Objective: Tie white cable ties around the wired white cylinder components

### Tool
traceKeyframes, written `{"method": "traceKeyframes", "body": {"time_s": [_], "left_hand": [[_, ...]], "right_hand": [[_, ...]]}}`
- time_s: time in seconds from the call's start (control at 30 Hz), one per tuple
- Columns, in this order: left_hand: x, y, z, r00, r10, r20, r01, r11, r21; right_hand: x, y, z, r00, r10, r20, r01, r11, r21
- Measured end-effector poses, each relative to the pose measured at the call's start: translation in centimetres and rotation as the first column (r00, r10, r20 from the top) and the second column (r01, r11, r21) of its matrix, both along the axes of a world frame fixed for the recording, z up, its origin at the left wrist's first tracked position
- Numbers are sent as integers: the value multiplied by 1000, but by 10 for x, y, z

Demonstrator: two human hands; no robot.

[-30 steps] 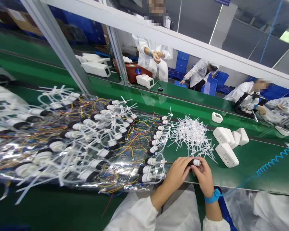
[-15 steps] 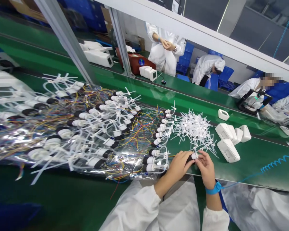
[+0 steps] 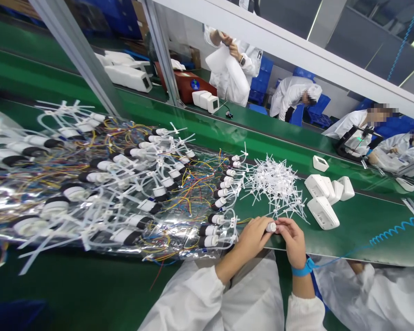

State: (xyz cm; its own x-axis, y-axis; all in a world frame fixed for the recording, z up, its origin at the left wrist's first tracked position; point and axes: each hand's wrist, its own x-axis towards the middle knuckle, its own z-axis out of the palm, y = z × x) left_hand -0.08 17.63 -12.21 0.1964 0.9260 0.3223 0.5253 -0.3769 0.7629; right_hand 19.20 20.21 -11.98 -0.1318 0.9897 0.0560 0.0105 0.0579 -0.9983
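My left hand [image 3: 253, 239] is closed around a small white cylindrical part [image 3: 271, 227], its white end turned up toward me. Thin yellow wires trail out to the left behind that hand. Close against the part's right side, the thumb and fingers of my right hand [image 3: 291, 235] are pinched together; what lies between them is too small to make out. A blue wrist strap [image 3: 303, 267] circles my right wrist. Just beyond my hands lies a loose heap of white cable ties [image 3: 274, 184]. To the left, several wired white-and-black cylinders [image 3: 209, 230] carry cable ties and rest on clear plastic.
White plastic housings [image 3: 323, 213] sit on the green bench [image 3: 365, 230] at right. A coiled blue cord [image 3: 393, 230] runs along the right side. Metal posts [image 3: 160, 50] rise at the bench's far side. Several co-workers in white coats are across the line, and a white sleeve shows at right.
The held part has tipped so its white end faces up toward me; its black band no longer shows. Both hands stay together. Across the line, a co-worker's hands have risen, holding something white.
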Motion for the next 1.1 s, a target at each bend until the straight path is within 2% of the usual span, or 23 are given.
{"method": "traceKeyframes", "body": {"time_s": [0.17,0.27,0.43,0.63,0.87,1.1], "left_hand": [[0,2,-4,983,99,153,-106,994,38],[-1,3,-5,962,163,219,-169,986,6],[-1,5,-5,962,146,231,-138,989,-50],[-1,7,-5,947,150,286,-138,989,-61],[-2,6,-6,943,142,301,-134,990,-48],[-2,6,-4,928,155,338,-152,988,-34]], "right_hand": [[-8,2,1,989,-119,84,109,988,112],[-11,2,2,980,-95,174,62,981,184],[-15,0,0,943,-102,317,14,963,268],[-22,-1,3,912,-82,402,-18,971,238],[-22,3,12,908,-19,419,-75,976,206],[-22,2,5,927,-111,357,33,976,217]]}}
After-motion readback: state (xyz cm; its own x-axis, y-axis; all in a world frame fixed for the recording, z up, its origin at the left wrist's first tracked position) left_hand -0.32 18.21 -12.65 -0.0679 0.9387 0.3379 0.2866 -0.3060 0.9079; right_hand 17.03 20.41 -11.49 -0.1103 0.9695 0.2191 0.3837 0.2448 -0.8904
